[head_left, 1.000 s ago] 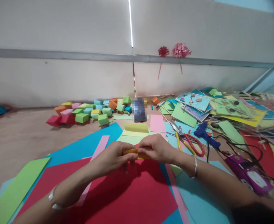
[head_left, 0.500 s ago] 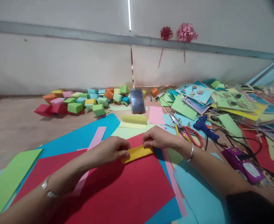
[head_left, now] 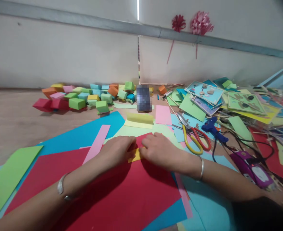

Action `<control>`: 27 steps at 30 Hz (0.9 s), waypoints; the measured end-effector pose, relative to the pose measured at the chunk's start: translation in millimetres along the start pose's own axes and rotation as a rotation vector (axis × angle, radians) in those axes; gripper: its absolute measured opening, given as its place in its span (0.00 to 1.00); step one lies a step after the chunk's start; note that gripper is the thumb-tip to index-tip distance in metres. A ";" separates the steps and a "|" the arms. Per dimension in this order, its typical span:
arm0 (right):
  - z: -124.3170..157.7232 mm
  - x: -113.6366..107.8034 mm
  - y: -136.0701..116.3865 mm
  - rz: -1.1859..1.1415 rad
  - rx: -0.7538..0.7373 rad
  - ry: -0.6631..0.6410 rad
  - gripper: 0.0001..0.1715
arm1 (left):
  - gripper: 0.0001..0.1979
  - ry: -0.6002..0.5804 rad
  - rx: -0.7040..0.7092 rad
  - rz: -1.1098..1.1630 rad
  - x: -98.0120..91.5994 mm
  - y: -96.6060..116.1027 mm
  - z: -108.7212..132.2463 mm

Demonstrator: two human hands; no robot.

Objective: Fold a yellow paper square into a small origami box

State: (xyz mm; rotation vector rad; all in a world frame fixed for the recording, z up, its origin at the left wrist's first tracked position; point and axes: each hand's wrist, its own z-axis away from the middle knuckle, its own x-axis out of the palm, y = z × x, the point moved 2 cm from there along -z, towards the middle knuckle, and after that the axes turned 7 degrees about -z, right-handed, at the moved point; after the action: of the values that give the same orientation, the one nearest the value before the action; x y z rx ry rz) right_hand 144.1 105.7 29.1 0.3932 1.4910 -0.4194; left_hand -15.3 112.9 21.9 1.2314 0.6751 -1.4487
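Note:
My left hand (head_left: 117,149) and my right hand (head_left: 157,150) rest close together on a big red paper sheet (head_left: 122,195). Between them lies a small folded yellow paper strip (head_left: 135,155). Both hands press down on it with bent fingers, and most of the strip is hidden under them. A silver bangle sits on each wrist.
Blue (head_left: 83,134), green (head_left: 8,175) and pink (head_left: 96,144) paper sheets lie around the red one. Several folded paper boxes (head_left: 83,98) sit at the back. Scissors (head_left: 194,138), a blue glue gun (head_left: 212,128), a purple device (head_left: 252,170) and stacked craft cards (head_left: 240,102) crowd the right.
The yellow strip, held up between both hands a second ago, came down onto the red sheet. Both hands have closed in over it, covering most of it.

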 end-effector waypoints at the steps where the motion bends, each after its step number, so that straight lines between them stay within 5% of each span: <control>1: 3.2 3.9 -10.0 0.014 -0.044 0.008 0.14 | 0.06 -0.011 0.005 0.003 0.6 -0.7 -0.9; 5: 25.2 22.2 -35.1 0.161 -0.081 -0.003 0.14 | 0.06 -0.051 0.023 0.046 0.6 -4.6 -5.0; 11: 55.9 33.0 -31.6 0.267 0.054 -0.015 0.13 | 0.05 -0.070 0.055 0.064 0.9 -7.3 -6.4; 18: 56.9 38.2 -31.5 0.248 0.080 0.038 0.13 | 0.13 0.059 0.348 -0.012 2.6 12.5 7.8; 25: 57.2 35.5 -29.1 0.183 0.087 0.029 0.11 | 0.14 -0.043 0.341 -0.196 -3.0 5.4 24.2; 27: 57.3 35.2 -28.9 0.179 0.083 0.025 0.12 | 0.12 0.008 0.313 -0.171 2.0 -0.9 32.1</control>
State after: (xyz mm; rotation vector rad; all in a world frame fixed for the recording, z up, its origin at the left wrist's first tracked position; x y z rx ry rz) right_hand 180.5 51.2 -3.4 0.5947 1.4514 -0.3354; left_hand -26.4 83.7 29.7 1.4468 0.5841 -1.7403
